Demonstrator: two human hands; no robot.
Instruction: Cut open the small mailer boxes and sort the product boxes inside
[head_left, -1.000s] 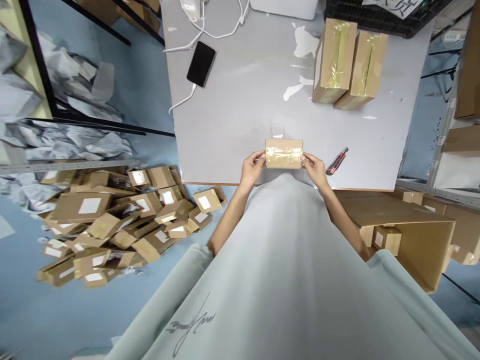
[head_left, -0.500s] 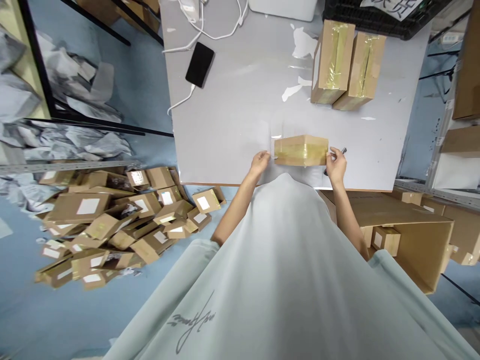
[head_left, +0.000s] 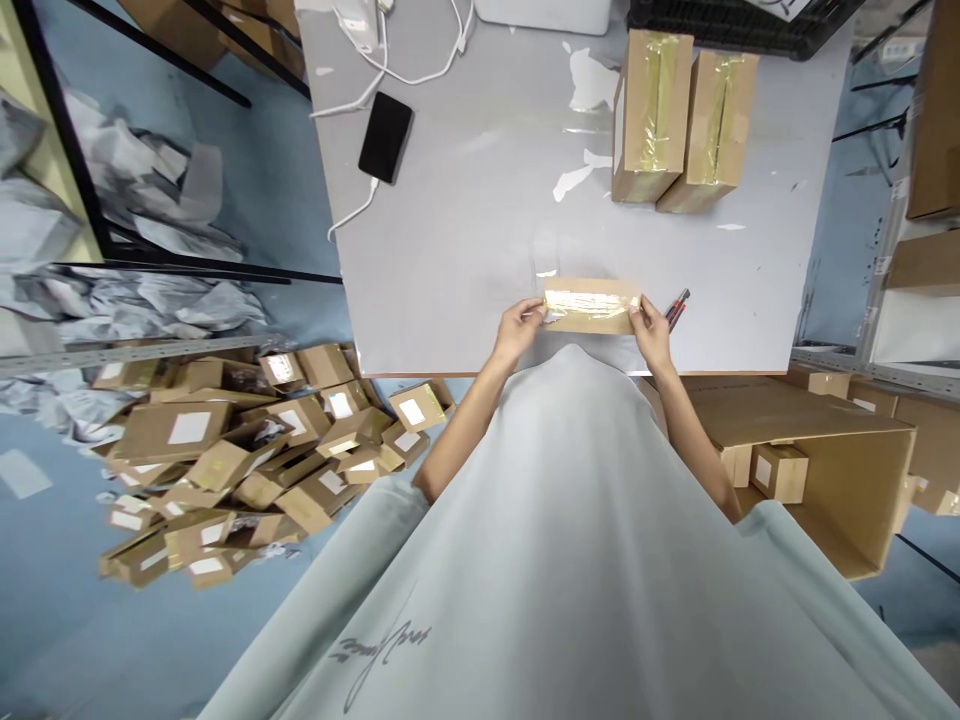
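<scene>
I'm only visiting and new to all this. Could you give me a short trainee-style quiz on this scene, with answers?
1. True or false: the left hand and the right hand are both at the same end of the small taped box.
2. What lies beside the right hand?
a) scissors
b) a red-and-black cutter
c) a roll of tape
3. Fill in the number: ____ larger taped boxes are side by side near the black crate.

Key: 1. False, they are at opposite ends. 2. b. 3. Two.
</scene>
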